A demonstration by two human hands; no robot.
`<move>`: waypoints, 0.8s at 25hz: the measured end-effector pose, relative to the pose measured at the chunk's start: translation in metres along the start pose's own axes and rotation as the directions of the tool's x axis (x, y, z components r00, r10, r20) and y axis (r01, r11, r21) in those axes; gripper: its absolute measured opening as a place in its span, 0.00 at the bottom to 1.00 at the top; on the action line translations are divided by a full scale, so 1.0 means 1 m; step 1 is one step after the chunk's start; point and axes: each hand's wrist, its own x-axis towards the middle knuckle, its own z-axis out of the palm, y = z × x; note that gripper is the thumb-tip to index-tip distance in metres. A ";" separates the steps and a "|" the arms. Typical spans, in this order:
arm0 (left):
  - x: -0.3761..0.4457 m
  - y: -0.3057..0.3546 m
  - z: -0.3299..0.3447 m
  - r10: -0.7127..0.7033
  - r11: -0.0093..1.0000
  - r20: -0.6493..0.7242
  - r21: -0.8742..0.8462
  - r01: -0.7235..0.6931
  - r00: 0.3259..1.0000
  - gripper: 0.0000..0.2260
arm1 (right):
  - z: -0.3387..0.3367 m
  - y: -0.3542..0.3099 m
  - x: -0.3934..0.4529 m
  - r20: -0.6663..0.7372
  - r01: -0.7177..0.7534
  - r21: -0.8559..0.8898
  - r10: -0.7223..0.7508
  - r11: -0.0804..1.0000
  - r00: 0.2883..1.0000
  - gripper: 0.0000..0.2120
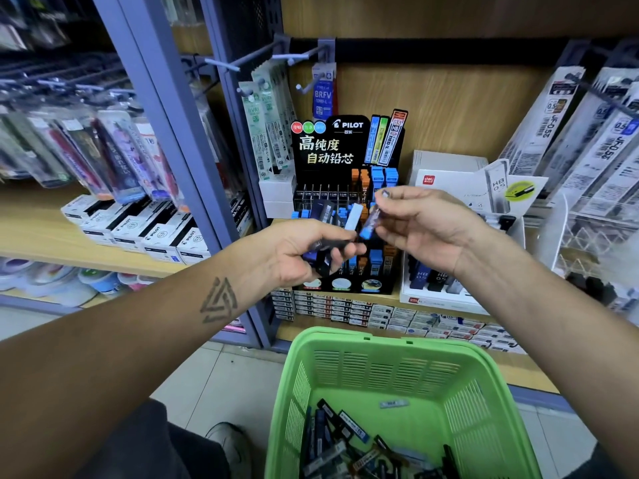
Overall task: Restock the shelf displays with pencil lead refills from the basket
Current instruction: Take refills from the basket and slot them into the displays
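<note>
Refills: right hand (425, 229) pinches one blue-capped refill (370, 223) in front of the black display rack (345, 157); left hand (307, 252) grips a loose bundle (328, 233). Bundle could slip, spilling past the green basket (460, 361) below; wrong slot likely too.

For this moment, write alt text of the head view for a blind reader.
Over a green slatted plastic basket of refills, the left hand grips several dark lead refill cases while the right hand pinches one blue-capped refill tube before the black Pilot display stand.
</note>
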 end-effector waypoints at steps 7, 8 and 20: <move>-0.008 0.024 -0.019 0.099 0.994 -0.050 0.045 -0.097 0.994 0.02 | 0.009 0.003 0.008 -0.014 0.217 -0.610 -0.285 0.762 0.958 0.05; -0.008 0.028 -0.022 0.115 0.993 -0.068 0.046 -0.112 0.991 0.02 | 0.011 0.004 0.009 -0.003 0.205 -0.622 -0.264 0.755 0.964 0.02; -0.003 0.040 -0.036 0.111 0.987 -0.074 0.122 -0.101 0.991 0.03 | 0.018 0.016 0.027 0.192 0.390 -0.884 -0.558 0.260 0.807 0.08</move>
